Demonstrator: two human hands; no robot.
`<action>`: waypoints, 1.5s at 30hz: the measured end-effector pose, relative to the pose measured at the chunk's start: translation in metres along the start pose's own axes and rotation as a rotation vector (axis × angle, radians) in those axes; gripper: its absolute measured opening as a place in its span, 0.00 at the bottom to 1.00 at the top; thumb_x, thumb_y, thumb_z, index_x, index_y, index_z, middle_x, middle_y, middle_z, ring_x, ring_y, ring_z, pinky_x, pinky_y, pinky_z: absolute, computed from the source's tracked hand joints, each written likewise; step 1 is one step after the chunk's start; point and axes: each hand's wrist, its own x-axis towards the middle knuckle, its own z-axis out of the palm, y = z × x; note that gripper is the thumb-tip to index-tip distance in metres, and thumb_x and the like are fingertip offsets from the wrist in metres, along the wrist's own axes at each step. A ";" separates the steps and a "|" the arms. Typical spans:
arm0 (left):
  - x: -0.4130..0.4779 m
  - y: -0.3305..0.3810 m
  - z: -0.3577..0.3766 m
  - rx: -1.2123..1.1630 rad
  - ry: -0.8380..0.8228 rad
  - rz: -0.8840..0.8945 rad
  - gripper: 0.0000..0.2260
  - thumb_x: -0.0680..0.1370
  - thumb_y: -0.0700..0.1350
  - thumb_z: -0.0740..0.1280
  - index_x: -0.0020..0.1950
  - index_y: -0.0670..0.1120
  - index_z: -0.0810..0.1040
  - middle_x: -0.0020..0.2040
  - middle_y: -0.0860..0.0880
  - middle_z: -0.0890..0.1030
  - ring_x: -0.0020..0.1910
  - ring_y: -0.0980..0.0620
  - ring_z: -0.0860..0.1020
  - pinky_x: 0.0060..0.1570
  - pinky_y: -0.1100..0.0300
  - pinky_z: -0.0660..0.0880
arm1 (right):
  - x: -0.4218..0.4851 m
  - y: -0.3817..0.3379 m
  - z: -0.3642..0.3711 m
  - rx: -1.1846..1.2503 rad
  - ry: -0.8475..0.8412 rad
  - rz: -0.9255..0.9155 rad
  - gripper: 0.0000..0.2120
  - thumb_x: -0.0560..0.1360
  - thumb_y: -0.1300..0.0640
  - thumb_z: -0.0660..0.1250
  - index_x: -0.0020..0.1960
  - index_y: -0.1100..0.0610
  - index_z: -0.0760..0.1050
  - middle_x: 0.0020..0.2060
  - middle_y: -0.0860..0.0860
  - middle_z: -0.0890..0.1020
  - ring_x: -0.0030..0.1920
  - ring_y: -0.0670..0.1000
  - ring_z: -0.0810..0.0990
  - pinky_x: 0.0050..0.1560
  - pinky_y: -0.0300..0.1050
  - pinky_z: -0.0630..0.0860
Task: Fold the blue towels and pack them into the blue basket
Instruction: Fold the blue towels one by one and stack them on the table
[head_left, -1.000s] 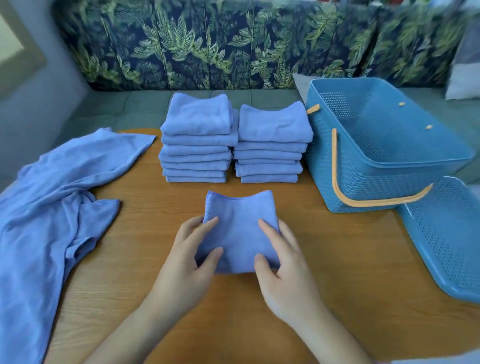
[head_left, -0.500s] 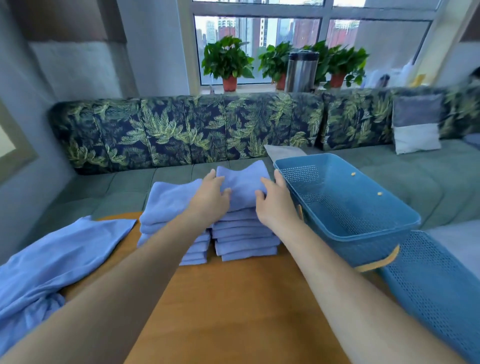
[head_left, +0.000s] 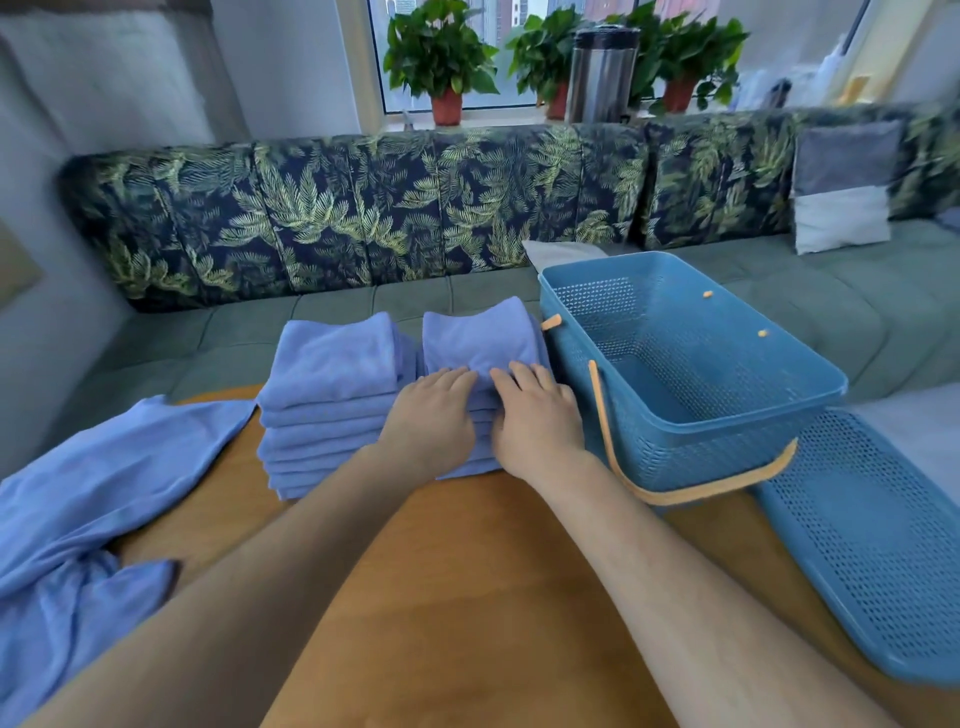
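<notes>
Two stacks of folded blue towels stand at the far side of the wooden table (head_left: 467, 597): the left stack (head_left: 332, 400) and the right stack (head_left: 480, 340). My left hand (head_left: 428, 423) and my right hand (head_left: 537, 418) lie side by side on the near edge of the right stack, fingers flat on its top towel. The blue basket (head_left: 727, 415) with an orange handle stands just right of that stack and holds no towels. Unfolded blue towels (head_left: 88, 525) lie in a heap at the table's left edge.
The basket's perforated blue lid (head_left: 872, 545) lies at the table's right edge. Behind the table runs a green sofa (head_left: 810, 306) with leaf-print back cushions and a grey-white pillow (head_left: 841, 208). Potted plants and a metal can stand on the windowsill.
Both hands carried the folded towel from the table's middle onto the right stack. They have since slid back to the stack's near edge, and the camera tilted slightly down.
</notes>
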 end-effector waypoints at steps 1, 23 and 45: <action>-0.006 0.001 -0.001 -0.003 -0.031 -0.009 0.27 0.73 0.43 0.54 0.69 0.38 0.76 0.68 0.40 0.78 0.68 0.38 0.76 0.64 0.42 0.73 | -0.004 0.000 -0.001 -0.006 -0.009 -0.005 0.32 0.79 0.53 0.61 0.81 0.49 0.55 0.80 0.49 0.59 0.79 0.54 0.54 0.73 0.53 0.60; -0.227 -0.100 -0.053 -0.087 0.281 -0.368 0.20 0.78 0.47 0.59 0.70 0.47 0.74 0.63 0.49 0.79 0.61 0.47 0.77 0.55 0.46 0.76 | -0.097 -0.214 0.025 0.287 0.082 -0.474 0.18 0.83 0.55 0.58 0.71 0.53 0.72 0.67 0.48 0.76 0.66 0.55 0.71 0.64 0.53 0.68; -0.316 -0.264 -0.069 0.116 0.165 -0.874 0.08 0.79 0.39 0.60 0.49 0.45 0.79 0.48 0.46 0.78 0.50 0.42 0.75 0.48 0.54 0.66 | -0.119 -0.348 0.097 0.549 -0.086 -0.539 0.12 0.83 0.56 0.59 0.60 0.56 0.79 0.54 0.52 0.82 0.55 0.55 0.76 0.58 0.50 0.73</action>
